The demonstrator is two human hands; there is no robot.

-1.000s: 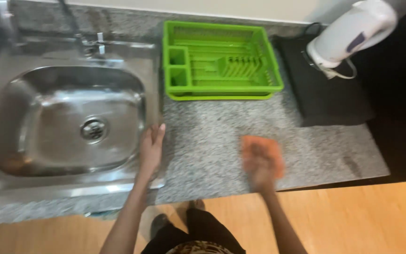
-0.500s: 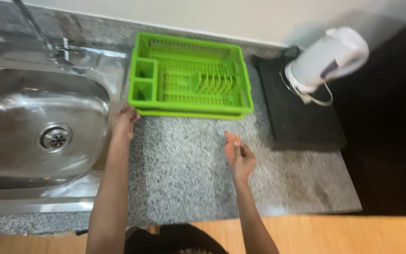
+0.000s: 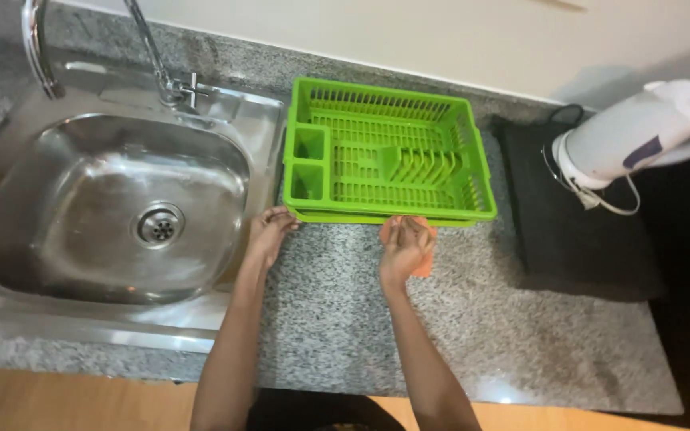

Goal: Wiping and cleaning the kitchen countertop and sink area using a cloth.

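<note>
A bright green plastic dish rack stands on the speckled granite counter beside the sink. My left hand rests at the rack's front left corner, fingertips touching its lower edge. My right hand presses an orange cloth flat on the counter, right against the front edge of the rack. Most of the cloth is hidden under the hand.
A steel sink with a tap fills the left side. On the right a white electric kettle lies on a dark mat. A pale wall runs behind, and wooden floor shows below the counter's edge.
Both hands have moved away from me toward the dish rack. The right hand with the orange cloth has slid across the counter up to the rack's front edge. The view has shifted and come closer.
</note>
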